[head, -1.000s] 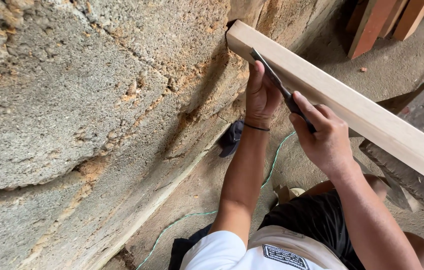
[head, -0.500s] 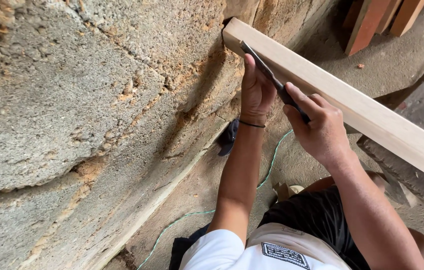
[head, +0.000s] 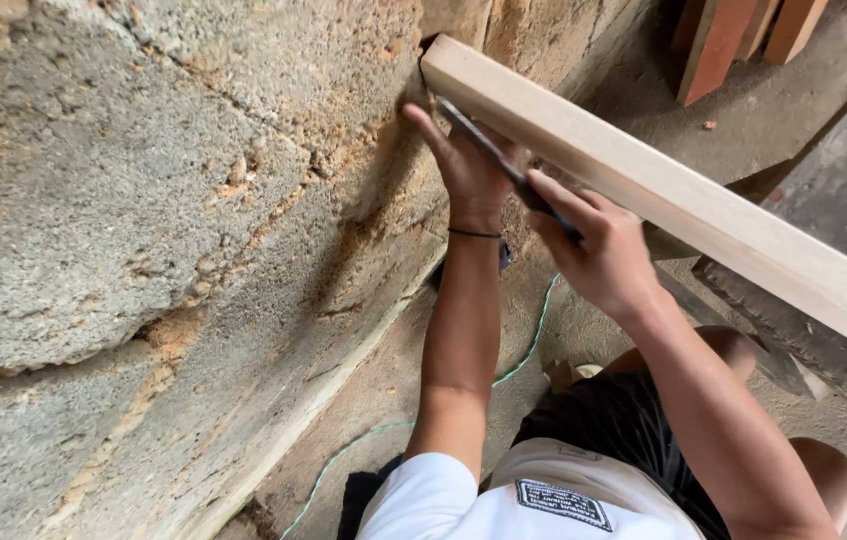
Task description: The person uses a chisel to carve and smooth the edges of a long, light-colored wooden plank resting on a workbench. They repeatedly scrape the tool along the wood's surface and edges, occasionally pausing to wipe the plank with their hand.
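Pale, smooth-planed wooden beam, square-edged, running diagonally from the upper middle down to the right edge; far end butted against rough stone wall. Wall coarse, grey, pitted, with crumbly orange-brown seams and a deep horizontal crack low on the left. Slim dark metal tool, flat and blade-like, lying along the beam's near edge close to the wall end. Right hand closed around the tool's lower end, fingers together. Left hand open, fingers spread apart, pressed at the beam end by the tool's tip; thin dark band at the wrist. Below: dusty concrete floor, thin green cord trailing across it. Reddish wooden boards leaning at the upper right corner.
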